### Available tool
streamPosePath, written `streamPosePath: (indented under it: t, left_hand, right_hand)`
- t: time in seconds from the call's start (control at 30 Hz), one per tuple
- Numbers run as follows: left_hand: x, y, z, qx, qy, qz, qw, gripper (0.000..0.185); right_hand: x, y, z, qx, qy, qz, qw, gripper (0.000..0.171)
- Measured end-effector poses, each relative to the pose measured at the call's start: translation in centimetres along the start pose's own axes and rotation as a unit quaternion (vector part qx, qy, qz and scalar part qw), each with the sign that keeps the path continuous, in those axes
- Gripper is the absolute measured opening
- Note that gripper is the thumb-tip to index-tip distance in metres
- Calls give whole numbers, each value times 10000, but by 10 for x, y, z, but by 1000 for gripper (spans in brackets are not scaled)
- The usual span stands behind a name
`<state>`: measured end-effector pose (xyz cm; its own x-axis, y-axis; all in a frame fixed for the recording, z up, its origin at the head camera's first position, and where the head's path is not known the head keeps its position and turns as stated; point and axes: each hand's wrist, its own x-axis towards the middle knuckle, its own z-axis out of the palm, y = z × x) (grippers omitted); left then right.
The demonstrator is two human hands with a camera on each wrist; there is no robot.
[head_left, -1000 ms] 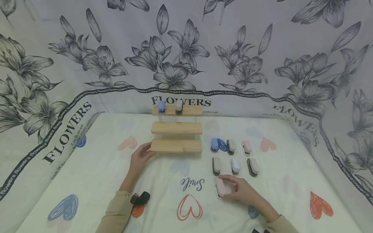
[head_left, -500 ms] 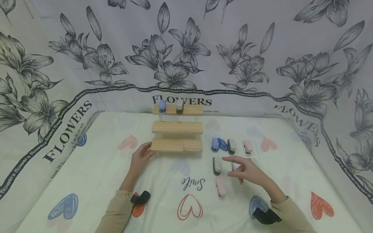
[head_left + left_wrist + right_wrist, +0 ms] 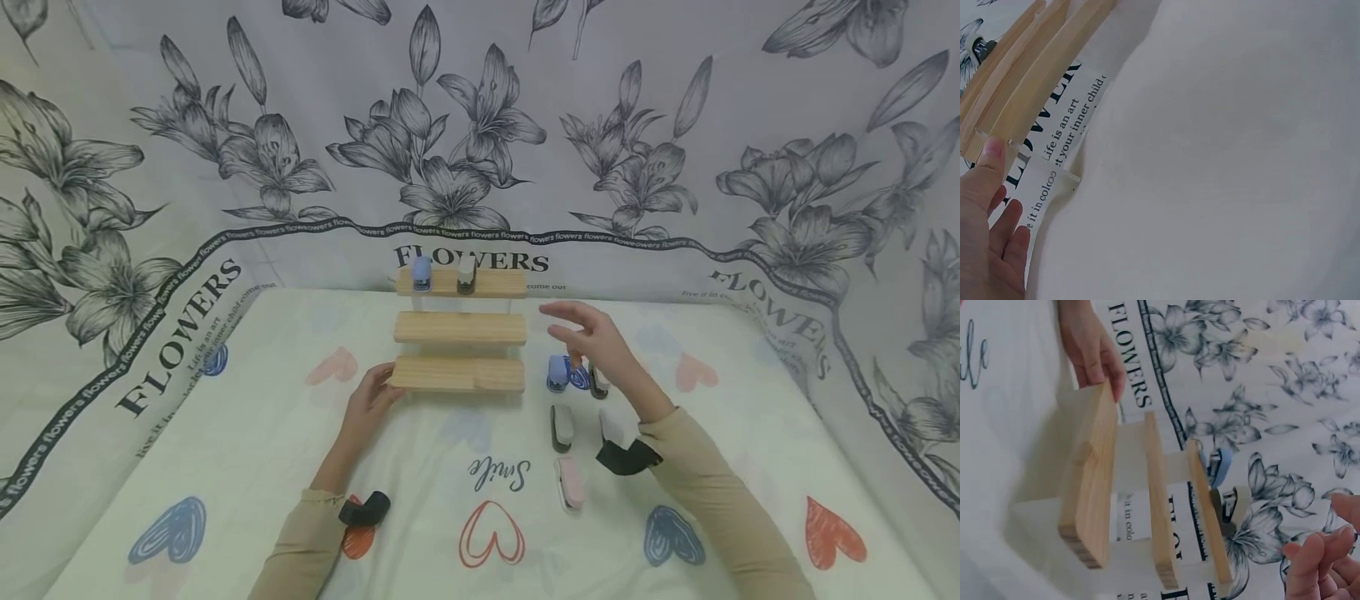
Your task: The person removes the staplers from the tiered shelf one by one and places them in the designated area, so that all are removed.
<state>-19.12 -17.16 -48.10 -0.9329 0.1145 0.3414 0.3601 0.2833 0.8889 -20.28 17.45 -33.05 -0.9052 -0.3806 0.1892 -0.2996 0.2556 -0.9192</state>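
the left hand [image 3: 369, 406] is resting against the left end of the wooden three-step stand [image 3: 459, 328], fingers straight on the bottom step's edge, probably steadying it on the tabletop [image 3: 225, 467]. the right hand [image 3: 592, 343] is hovering in the air just right of the stand, above the blue mini stapler [image 3: 557, 373], with fingers loosely curled and grasping nothing that shows. its forearm is crossing over the grid of mini staplers, hiding some. a grey stapler [image 3: 561, 427] and a pink stapler [image 3: 571, 482] are lying in the near rows. on the top step, a blue stapler [image 3: 422, 273] and a grey-white stapler [image 3: 467, 275] are standing side by side, upright as if on display.
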Motion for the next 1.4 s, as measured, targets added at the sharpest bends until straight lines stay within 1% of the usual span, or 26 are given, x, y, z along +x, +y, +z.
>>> streamPosePath:
  t: [0.07, 0.13, 0.23, 0.3, 0.43, 0.47, 0.53, 0.63, 0.8, 0.9, 0.93, 1.07, 1.13, 1.27, 1.4]
  left_hand:
    - [0, 0, 1, 33, 40, 20, 10000, 41]
    - [0, 3, 0, 30, 32, -13, 10000, 41]
    - [0, 5, -1, -55, 16, -87, 9999, 43]
    - [1, 0, -2, -159, -7, -197, 9997, 45]
    - [2, -18, -3, -155, 168, -345, 9991, 47]
    - [2, -23, -3, -231, 212, -394, 9987, 47]
    - [2, -28, -1, -262, 267, -427, 9984, 48]
    - [1, -32, 2, -314, 237, -405, 9984, 48]
    - [1, -30, 2, -254, 296, -211, 9990, 47]
    - [3, -28, 0, -327, 295, -205, 9988, 47]
    - [3, -27, 0, -368, 282, -225, 9987, 47]
    - [2, -26, 0, -470, 206, -321, 9982, 48]
    - [1, -26, 1, -527, 188, -373, 9977, 49]
    - [1, -26, 1, -544, 131, -393, 9977, 50]
    - [3, -25, 1, -636, 176, -336, 9973, 49]
  right_hand:
    - [15, 5, 5, 108, 107, -138, 9998, 41]
    - [30, 12, 10, 296, 123, -203, 9993, 45]
    - [53, 25, 19, 594, 83, -147, 9981, 50]
    - [64, 26, 27, 755, 74, 7, 9971, 53]
    - [89, 32, 42, 1094, 28, 439, 9930, 63]
    - [94, 33, 45, 1170, 43, 542, 9916, 66]
    - [105, 36, 49, 1320, 99, 755, 9883, 71]
    - [116, 38, 53, 1437, 224, 1014, 9842, 76]
    - [130, 35, 60, 1389, 242, 1217, 9825, 83]
    - [138, 30, 65, 1370, 232, 1205, 9829, 84]
    - [140, 29, 67, 1270, 223, 1192, 9845, 85]
    - [143, 27, 74, 560, 167, 1078, 9925, 83]
    - [142, 29, 76, 346, 271, 984, 9942, 81]
    - [140, 35, 77, 499, 566, 778, 9941, 76]
    - [134, 37, 73, 671, 781, 652, 9925, 72]
